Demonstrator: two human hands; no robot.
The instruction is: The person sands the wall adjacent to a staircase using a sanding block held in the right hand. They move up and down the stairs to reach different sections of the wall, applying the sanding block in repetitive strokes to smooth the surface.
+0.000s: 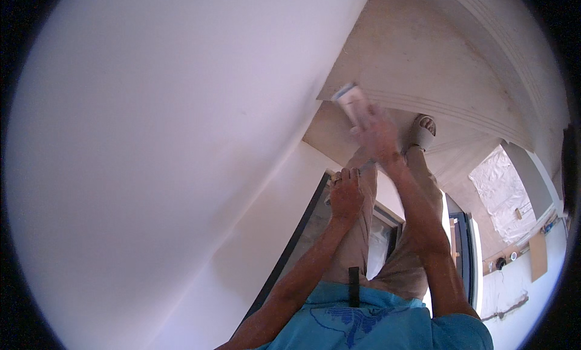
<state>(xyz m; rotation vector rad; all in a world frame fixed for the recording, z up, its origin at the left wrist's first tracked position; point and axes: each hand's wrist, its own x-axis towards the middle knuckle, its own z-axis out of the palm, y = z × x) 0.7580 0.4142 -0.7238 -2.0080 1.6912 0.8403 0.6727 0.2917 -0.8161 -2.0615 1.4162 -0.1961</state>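
Observation:
My right hand [376,132] is stretched out ahead and blurred by motion. It grips a pale, flat hand tool [349,98] with a dark far edge; the blur hides whether it is a sanding block or a wide filling knife. The tool is near the foot of the white wall [181,123], over the edge of a grooved stair tread [408,55]; contact cannot be made out. Closer to my body, my left hand [347,193] is curled in front of my thigh around a narrow tool [366,164], mostly hidden by the fingers.
My sandalled foot [423,131] stands on a lower step right of my hand. A dark-framed opening [290,245] lies below left. Crumpled plastic sheeting [501,191] covers floor at right, near a cardboard piece [539,257] and a shelf holding small items [500,263].

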